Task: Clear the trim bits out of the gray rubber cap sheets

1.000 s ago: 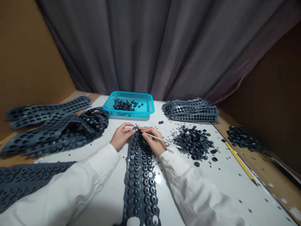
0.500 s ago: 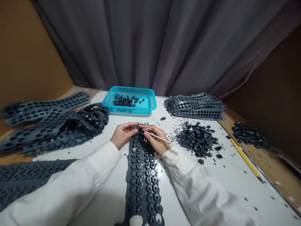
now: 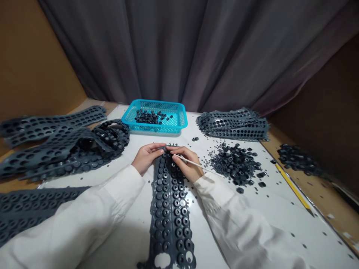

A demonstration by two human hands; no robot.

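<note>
A long dark grey rubber strip (image 3: 169,209) studded with small round pieces lies lengthwise on the white table (image 3: 269,209) in front of me. My left hand (image 3: 146,157) pinches the strip's far end with closed fingers. My right hand (image 3: 187,163) rests on the same far end from the right, fingers closed on a thin white stick (image 3: 200,166) that points back toward the right. Both arms wear white sleeves.
A blue perforated basket (image 3: 156,120) with several dark round pieces stands behind the hands. A heap of loose dark pieces (image 3: 235,163) lies to the right, another (image 3: 297,158) at the far right. Emptied strips are stacked at back right (image 3: 234,124) and piled at left (image 3: 58,144). Grey curtain behind.
The view has tilted slightly, so everything sits a little higher in the frame. Both hands stay at the strip's far end with only small finger shifts.
</note>
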